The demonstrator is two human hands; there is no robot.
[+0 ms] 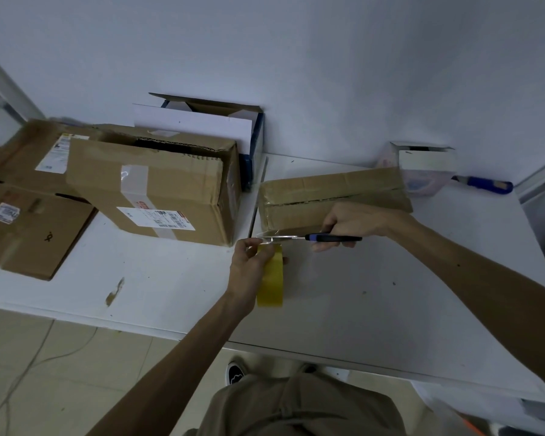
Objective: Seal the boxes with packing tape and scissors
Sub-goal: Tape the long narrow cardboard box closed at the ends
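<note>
Both arms extended, right hand around scissors

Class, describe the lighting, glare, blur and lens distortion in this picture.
Head view: dim, bluish light with soft shadows; wide-angle stretch toward the corners; glare glints on the clear strip above the tape roll, at the scissors; the far-left box looks smeared.

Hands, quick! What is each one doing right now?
Left hand: closed, holding the tape roll.
Right hand: closed, holding the scissors.
</note>
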